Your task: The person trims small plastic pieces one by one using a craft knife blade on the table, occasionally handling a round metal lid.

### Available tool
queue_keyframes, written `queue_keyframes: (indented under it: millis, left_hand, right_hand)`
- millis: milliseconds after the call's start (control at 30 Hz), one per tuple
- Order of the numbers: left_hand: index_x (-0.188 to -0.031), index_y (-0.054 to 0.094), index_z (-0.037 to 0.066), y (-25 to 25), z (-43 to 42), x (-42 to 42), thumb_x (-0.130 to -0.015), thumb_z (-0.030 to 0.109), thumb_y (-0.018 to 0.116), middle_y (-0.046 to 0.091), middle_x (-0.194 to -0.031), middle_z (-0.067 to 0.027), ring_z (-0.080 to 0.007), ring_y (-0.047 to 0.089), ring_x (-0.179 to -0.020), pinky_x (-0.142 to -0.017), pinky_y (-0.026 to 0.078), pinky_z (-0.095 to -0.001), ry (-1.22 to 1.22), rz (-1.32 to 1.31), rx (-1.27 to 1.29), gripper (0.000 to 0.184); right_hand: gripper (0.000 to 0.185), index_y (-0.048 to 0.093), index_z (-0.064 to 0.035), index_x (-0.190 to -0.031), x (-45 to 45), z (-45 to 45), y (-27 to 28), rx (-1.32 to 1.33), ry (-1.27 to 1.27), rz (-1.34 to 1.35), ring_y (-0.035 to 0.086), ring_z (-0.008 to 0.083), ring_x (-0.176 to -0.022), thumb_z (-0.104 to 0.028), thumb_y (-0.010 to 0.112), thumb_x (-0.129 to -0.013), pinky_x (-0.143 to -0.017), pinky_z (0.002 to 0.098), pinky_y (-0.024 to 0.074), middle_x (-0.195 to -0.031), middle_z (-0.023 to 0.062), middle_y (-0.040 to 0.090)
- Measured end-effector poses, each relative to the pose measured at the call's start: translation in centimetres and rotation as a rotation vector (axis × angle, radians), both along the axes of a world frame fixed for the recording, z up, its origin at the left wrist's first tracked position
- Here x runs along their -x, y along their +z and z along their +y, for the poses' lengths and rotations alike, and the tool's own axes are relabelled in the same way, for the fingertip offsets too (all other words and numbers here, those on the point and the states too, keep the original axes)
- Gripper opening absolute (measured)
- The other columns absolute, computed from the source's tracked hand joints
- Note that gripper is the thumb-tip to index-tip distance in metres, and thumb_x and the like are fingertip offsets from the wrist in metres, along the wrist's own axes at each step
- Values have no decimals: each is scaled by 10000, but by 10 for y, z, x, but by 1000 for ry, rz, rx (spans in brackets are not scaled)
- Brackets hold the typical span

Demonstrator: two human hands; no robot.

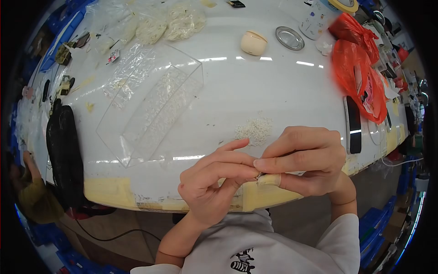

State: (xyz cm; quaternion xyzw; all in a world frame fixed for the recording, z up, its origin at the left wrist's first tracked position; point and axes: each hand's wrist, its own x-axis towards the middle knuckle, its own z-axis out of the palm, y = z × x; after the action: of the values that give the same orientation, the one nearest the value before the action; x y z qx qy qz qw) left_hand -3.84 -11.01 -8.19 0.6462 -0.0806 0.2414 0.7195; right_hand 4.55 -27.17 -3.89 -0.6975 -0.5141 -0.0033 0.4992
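Note:
My left hand (pixel 214 180) and my right hand (pixel 308 160) meet above the front edge of the white table (pixel 228 100). Thumb and index finger of each are pinched around a tiny dark object (pixel 260 174), too small to make out. A beige wrap (pixel 269 179) covers the tip of my right thumb. Just beyond the fingers lies a small pile of white beads (pixel 255 130). To the left stands a clear box (pixel 159 105) with small pale pieces inside.
A round cream container (pixel 253 43) and a metal lid (pixel 289 38) are at the back. Red plastic bags (pixel 358 73) and a phone (pixel 352 124) lie right. Clear bags (pixel 169 20) sit back left, a black item (pixel 66 155) left. Another person's arm (pixel 32 165) shows far left.

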Motion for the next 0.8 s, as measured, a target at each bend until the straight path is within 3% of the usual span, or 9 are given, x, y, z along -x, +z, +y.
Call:
queue_keyframes:
  millis: [233,733,800]
  left_hand:
    - [-737,624,22,-3,0,1,-750,-141,590,660,-756,-130,-177,635,-717,-904,494,-546,-18,-37,14,167]
    - [-763,615,29,-8,-2,3,-826,-50,619,660,-773,-125,-174,643,-732,-922,478,-552,1,-67,11,101]
    - [-762,615,29,-8,0,3,-830,-43,620,660,-773,-124,-174,646,-731,-922,478,-552,-6,-81,4,99]
  right_hand:
    - [361,734,-54,-935,3,-1,2,22,-23,77,651,180,-677,80,676,-604,-566,249,513,-827,74,667]
    - [403,729,-44,-934,3,1,0,-15,10,12,627,166,-637,84,675,-556,-521,250,490,-796,75,664]
    - [345,724,-1,-921,3,1,-3,-40,18,0,600,169,-606,37,703,-579,-518,248,466,-786,107,667]
